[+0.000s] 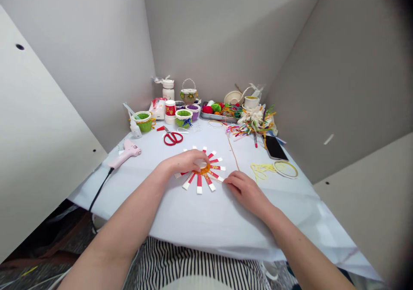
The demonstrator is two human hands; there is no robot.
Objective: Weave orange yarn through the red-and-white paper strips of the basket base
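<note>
A flat wheel of red-and-white paper strips (199, 183) lies on the table, its strips radiating from an orange-gold ring (205, 169). My left hand (186, 161) lies over the wheel's upper left, with its fingers gripping the ring and hiding several strips. My right hand (244, 191) is at the wheel's lower right, its fingertips at the end of a strip. That hand holds nothing I can see.
A pink glue gun (125, 153) lies left, near red-handled scissors (172, 138). Right are a phone (275, 148), yellow cord (260, 170) and a thin hoop (285, 169). Small woven baskets (183, 118), a tray of yarn balls (219, 111) and ribbons (254, 124) stand behind.
</note>
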